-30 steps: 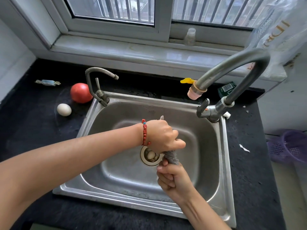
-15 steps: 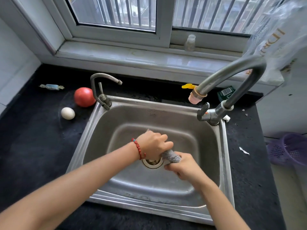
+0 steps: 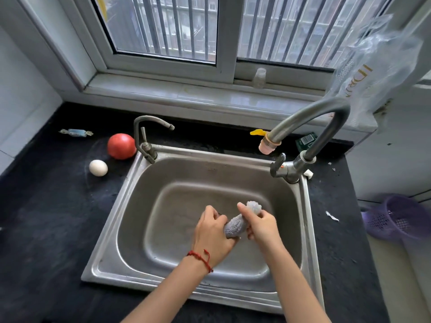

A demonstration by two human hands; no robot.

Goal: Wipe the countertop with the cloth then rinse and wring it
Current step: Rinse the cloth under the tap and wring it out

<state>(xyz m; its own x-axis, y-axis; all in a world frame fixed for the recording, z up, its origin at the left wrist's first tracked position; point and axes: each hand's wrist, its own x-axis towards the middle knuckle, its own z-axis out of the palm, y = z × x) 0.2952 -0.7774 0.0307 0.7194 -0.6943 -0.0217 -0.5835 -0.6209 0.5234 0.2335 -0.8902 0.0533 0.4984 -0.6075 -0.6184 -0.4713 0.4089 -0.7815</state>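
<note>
A grey cloth [image 3: 236, 226], twisted into a tight roll, hangs over the middle of the steel sink [image 3: 130, 197]. My left hand [image 3: 213, 234], with a red bracelet at the wrist, is shut on the roll's lower left end. My right hand [image 3: 260, 224] is shut on its upper right end, where a pale tip of cloth sticks out past the fingers. The drain is hidden under my hands. The big curved tap [image 3: 310, 122] ends in a pink nozzle above the sink's far right; no water is visible. Around the sink lies the black countertop [image 3: 46, 229].
A tomato [image 3: 121, 146], an egg [image 3: 98, 168] and a wrapped candy [image 3: 75, 132] lie left of the sink near a small second tap [image 3: 145, 136]. A green packet [image 3: 306, 139] sits behind the big tap. A purple basket [image 3: 398, 217] stands off the counter's right edge. A bottle [image 3: 259, 78] is on the windowsill.
Both hands have turned against each other along the cloth; the left came from above it to the left end, the right from below to the right end. The view tilted up.
</note>
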